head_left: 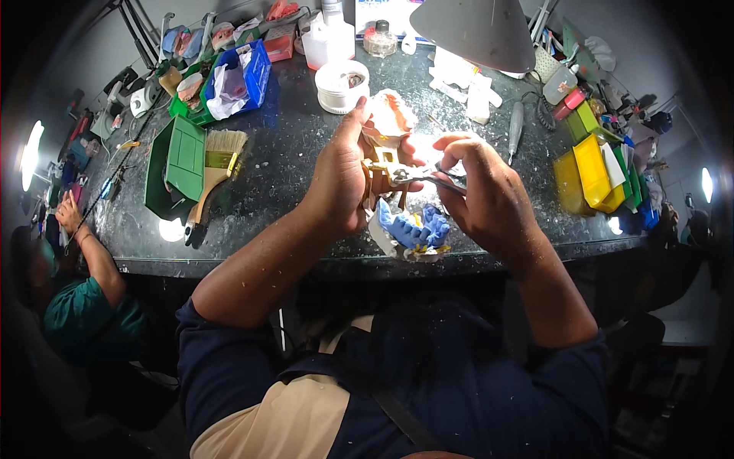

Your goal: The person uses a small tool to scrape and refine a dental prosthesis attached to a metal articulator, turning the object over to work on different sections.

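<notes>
My left hand [344,172] is closed around a brass-coloured dental articulator [384,158]. At its far end is a pale plaster dental cast [391,115] with an orange-pink surface. My right hand [489,187] grips pliers [446,180]; their silver head lies against the articulator's frame between my hands. Just nearer to me is a blue dental model [413,227] on a whitish plaster base, by the table's front edge. Whether it is joined to the articulator I cannot tell. Bright lamp light washes out some detail around my right fingertips.
A white round pot [342,86] stands beyond my left hand. Left are a green bin [174,164], a brush [219,164] and a blue basket [260,73]. A handpiece [516,130] and a yellow bin [596,176] lie right. A lamp [478,34] hangs overhead. Another person's arm [99,256] is far left.
</notes>
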